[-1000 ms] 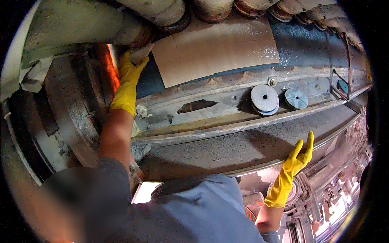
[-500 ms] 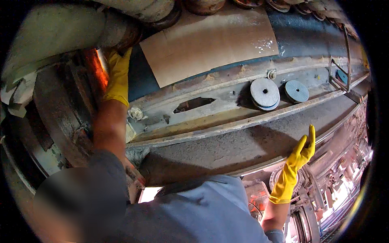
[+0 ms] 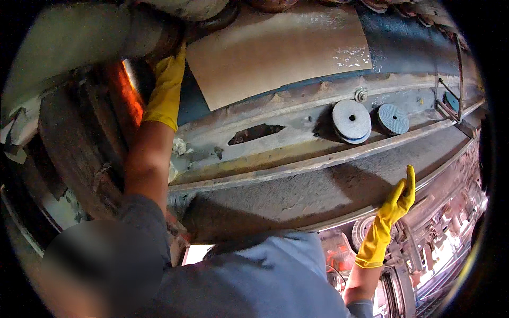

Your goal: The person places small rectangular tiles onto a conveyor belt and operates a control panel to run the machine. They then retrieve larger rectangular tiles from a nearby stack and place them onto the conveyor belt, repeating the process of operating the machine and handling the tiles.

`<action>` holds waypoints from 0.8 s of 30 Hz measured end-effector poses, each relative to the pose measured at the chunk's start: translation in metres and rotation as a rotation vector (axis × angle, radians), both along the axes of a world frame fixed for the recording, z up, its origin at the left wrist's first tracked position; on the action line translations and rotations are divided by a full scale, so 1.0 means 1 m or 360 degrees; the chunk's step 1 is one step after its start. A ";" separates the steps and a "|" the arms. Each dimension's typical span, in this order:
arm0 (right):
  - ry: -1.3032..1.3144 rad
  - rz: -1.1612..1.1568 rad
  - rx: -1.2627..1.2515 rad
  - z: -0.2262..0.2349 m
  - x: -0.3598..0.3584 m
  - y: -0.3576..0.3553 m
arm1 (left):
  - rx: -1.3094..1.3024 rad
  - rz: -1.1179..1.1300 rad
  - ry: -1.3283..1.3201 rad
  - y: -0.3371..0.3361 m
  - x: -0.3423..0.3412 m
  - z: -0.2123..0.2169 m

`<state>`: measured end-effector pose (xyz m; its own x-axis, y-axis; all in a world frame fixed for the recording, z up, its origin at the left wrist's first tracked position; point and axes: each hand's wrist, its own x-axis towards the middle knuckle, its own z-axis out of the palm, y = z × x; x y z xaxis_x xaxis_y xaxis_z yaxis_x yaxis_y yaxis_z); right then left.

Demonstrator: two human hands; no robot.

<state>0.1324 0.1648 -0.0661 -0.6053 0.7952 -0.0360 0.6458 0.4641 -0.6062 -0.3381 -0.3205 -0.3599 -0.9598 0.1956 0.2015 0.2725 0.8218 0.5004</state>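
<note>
Flagging the pinch point first: left hand [image 3: 168, 77], in a yellow glove, is up under the rusty lower end of the big cylindrical housing [image 3: 101, 37] at upper left. Its fingertips are lost in the dark there, so can't tell if the fingers are wide, narrow or holding something. Can't tell either whether anything is running; if it is, or gets started, the hand sits where glove and fingers could be caught.

Brown sheet [image 3: 275, 53] lies flat on the blue bed [image 3: 408, 45], just right of that glove, with wet patches toward its right end. Wet surface plus a rubbery glove: a slip could knock its near left corner askew, or put knuckles into the edge.

Orange strip [image 3: 126, 90] is left of the glove cuff. Can't say if it's hot or just lit; if hot, the bare forearm is the exposed bit.

Right hand [image 3: 398, 196], same glove, is empty, fingers raised and extended, near the outer rail [image 3: 339, 220]. No visible grip on anything, so an overreach by the left arm would go unbraced.

White disc [image 3: 344, 128] and blue-grey disc [image 3: 387, 125] sit on the ledge behind the inner rail [image 3: 297, 164]; a careless sweep could topple them.
</note>
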 end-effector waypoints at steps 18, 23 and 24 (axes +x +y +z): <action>0.0081 0.0157 0.0029 -0.003 -0.002 0.001 | -0.0308 0.0147 -0.0271 0.067 0.040 0.037; 0.0109 0.0326 0.0049 -0.004 0.001 0.004 | -0.0347 0.0086 0.0036 0.065 0.028 0.019; 0.0036 0.0372 0.0119 -0.001 0.000 0.006 | -0.0275 0.0036 0.0099 0.068 0.028 0.022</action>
<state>0.1327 0.1707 -0.0672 -0.7731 0.6334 0.0333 0.5021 0.6434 -0.5779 -0.3099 -0.2527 -0.3382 -0.9510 0.2110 0.2260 0.2792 0.9003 0.3339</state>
